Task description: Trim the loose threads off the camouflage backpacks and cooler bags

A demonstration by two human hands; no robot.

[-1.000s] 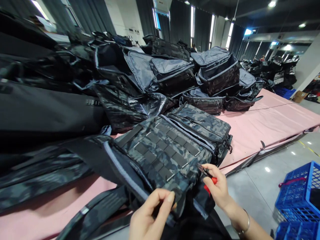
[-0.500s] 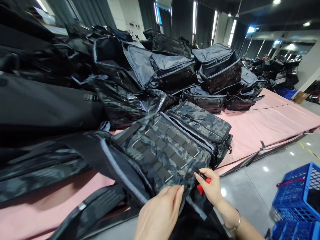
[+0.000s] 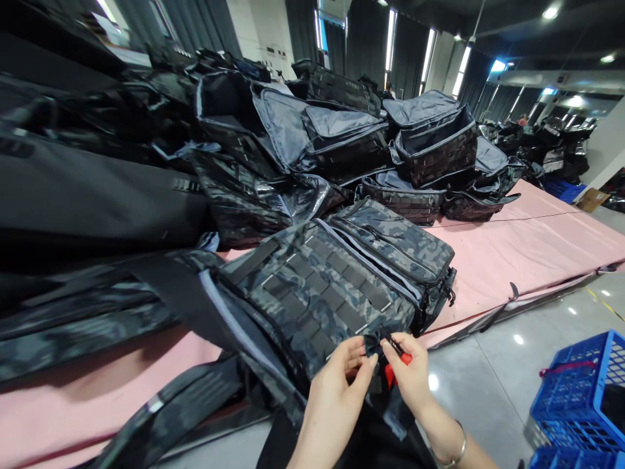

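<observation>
In the head view, the 2 hands meet at the near edge of a camouflage backpack, lying on the pink-covered bench. The left hand pinches a bunched bit of dark fabric; the right hand grips a red-handled tool, its fingertips at the same bunch. The step in hand looks like close work on that edge, probably finding a spot there; the tool's tip is too small to read. The next move calls for steady fabric and fingers clear of the tip.
</observation>
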